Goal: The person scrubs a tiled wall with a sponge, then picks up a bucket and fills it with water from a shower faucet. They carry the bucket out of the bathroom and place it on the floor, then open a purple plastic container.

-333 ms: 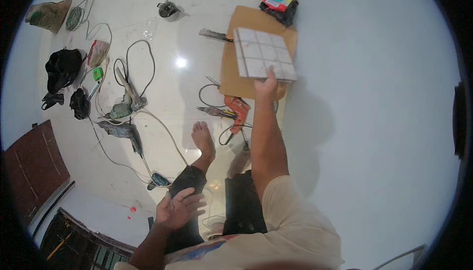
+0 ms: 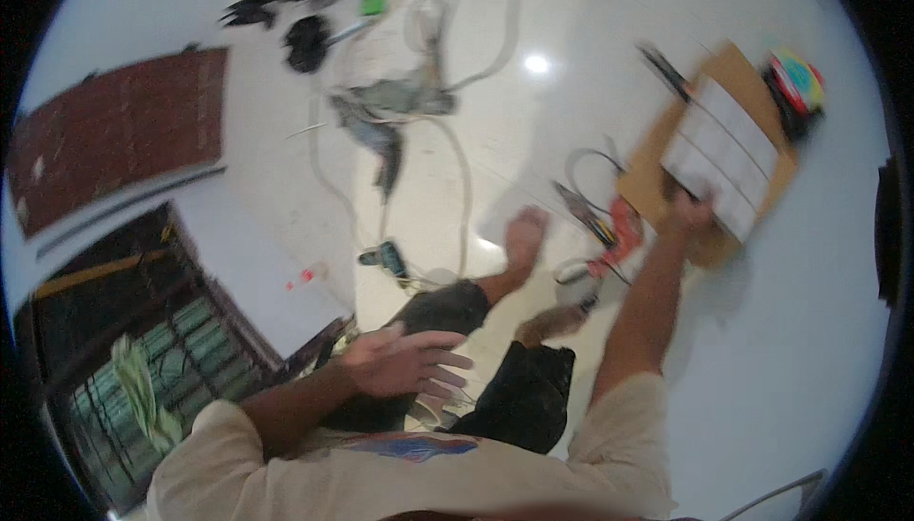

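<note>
Head view | frame right: my right hand [image 2: 693, 211] grips white panel [image 2: 731, 145] | lower centre: left hand [image 2: 404, 362] empty, fingers spread | risk: panel may slip; cause: 1-hand edge hold

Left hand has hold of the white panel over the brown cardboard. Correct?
Wrong hand. The head view shows the right hand has hold of the white panel over the brown cardboard; the left hand is open, with nothing visible in it.
</note>
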Tool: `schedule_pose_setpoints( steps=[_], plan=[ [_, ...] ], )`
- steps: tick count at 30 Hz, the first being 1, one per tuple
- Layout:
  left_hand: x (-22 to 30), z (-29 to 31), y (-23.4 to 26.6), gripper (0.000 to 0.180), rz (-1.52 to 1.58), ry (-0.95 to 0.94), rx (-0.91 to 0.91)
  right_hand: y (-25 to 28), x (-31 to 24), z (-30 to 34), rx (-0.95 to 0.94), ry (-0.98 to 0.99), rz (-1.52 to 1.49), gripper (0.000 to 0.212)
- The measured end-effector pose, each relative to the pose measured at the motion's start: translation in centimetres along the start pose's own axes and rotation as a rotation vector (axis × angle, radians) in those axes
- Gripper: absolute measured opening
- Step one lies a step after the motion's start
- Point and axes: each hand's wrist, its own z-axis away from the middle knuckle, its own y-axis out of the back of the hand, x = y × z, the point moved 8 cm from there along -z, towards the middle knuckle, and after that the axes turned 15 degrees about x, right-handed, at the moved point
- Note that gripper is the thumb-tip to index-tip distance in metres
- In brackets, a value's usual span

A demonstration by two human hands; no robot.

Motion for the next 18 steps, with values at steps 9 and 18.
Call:
schedule_pose_setpoints(
  steps=[9,18],
  plan=[
    [-2.9,1.2,2.2,0.083,0.211,-0.122,-0.068,-2.2,8.2,7.2,0.286,-0.129,0.211,0.072],
    [-5.0,1.2,4.5,0.069,0.385,-0.272,-0.101,1.4,3.1,10.1,0.145,-0.079,1.319,0.041]
  ],
)
